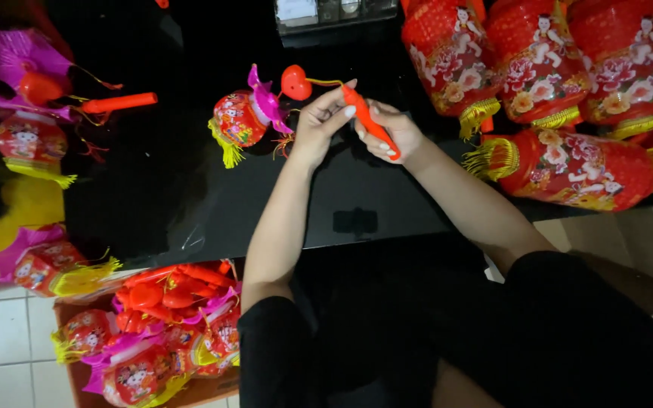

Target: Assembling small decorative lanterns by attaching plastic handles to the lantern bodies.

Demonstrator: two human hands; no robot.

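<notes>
The orange handle [372, 123] in my right hand [396, 134] looks like smooth, glossy plastic, the small lantern [241, 119] shiny printed foil with a stringy yellow tassel [227, 147], over a glossy black table [190, 189].

Glossy black table [190, 196]; small red lantern [242, 119] and big red lanterns [568, 166] lying on it.

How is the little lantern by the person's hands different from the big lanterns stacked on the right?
The small lantern is far smaller than the big lanterns. It has a magenta frill; they show none. It is joined by a cord to the orange stick held in both hands; they lie stacked, untouched. Both are red, flower-printed, yellow-tasselled.
</notes>
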